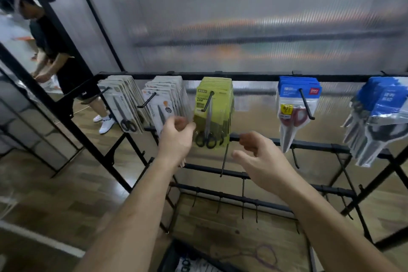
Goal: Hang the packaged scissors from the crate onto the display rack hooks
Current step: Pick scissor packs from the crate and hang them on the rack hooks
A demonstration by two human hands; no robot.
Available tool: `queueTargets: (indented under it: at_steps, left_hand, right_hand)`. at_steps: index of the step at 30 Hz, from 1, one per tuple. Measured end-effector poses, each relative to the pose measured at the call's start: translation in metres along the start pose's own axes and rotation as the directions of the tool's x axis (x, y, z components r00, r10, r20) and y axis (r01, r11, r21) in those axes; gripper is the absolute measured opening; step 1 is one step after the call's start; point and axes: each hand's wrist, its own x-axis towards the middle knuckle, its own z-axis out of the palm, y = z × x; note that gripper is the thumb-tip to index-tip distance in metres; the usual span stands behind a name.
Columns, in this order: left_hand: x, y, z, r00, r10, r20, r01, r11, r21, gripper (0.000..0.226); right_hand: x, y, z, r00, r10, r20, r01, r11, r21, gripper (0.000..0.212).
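Observation:
Yellow-green scissors packs [213, 112] hang in a stack on the middle hook of the black display rack [254, 77]. My left hand [176, 139] hovers just left of their lower edge, fingers loosely curled and holding nothing. My right hand [260, 154] is below and to the right of the packs, in front of a lower rack bar, also loosely curled and empty. White scissors packs [123, 101] and a second white stack [163, 99] fill the two hooks to the left. The black crate [174, 256] shows at the bottom edge with a pack [192, 267] inside.
Blue scissors packs [295, 108] and another blue stack [379, 117] hang to the right. Several bare hooks [224, 161] jut from the lower bars. Another person [57, 55] stands at the far left on the wooden floor. A ribbed translucent panel backs the rack.

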Motion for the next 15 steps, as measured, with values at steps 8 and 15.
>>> queueTargets:
  at_steps: [8,15]
  left_hand:
    - [-0.061,0.004,-0.101,0.941,0.273,0.202,-0.339,0.783,0.521,0.040]
    - [-0.101,-0.031,-0.163,0.888,0.342,0.307,-0.458,0.726,0.513,0.053]
  right_hand:
    - [-0.034,-0.076,0.026,0.996,-0.064,-0.056,0.043,0.946,-0.322,0.066]
    - [-0.112,-0.118,0.063,0.971,-0.018,-0.240,-0.081,0.914,-0.398,0.065]
